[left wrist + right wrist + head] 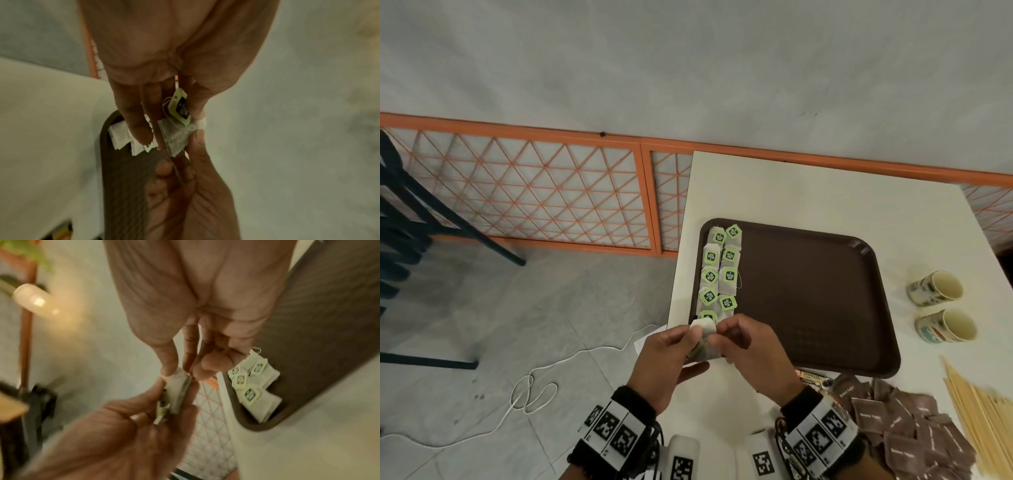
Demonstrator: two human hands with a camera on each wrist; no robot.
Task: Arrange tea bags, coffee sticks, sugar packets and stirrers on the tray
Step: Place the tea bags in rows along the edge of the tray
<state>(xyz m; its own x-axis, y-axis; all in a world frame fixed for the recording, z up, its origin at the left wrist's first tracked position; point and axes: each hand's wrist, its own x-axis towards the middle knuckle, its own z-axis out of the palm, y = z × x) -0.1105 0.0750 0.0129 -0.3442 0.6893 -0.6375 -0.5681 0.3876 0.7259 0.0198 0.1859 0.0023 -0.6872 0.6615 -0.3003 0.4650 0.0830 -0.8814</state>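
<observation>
A brown tray (808, 291) lies on the white table (808, 192). Two columns of tea bags with green tags (719, 270) fill its left side. Over the tray's near-left corner both hands hold one white tea bag (705, 341) between them. My left hand (681, 342) pinches its left side, and the right hand (726, 337) pinches its top right edge. In the left wrist view the left hand (170, 125) holds the tea bag (176, 138) with its tag (180, 106) hanging by the thumb. In the right wrist view the right hand (183, 372) nips the tea bag (176, 391) from above.
Brown sugar packets (907, 425) are heaped at the near right, with wooden stirrers (976, 411) beside them. A coffee stick (811, 375) pokes out by the tray's near edge. Two paper cups (935, 287) (945, 330) lie on their sides to the right. The table's left edge borders the tray.
</observation>
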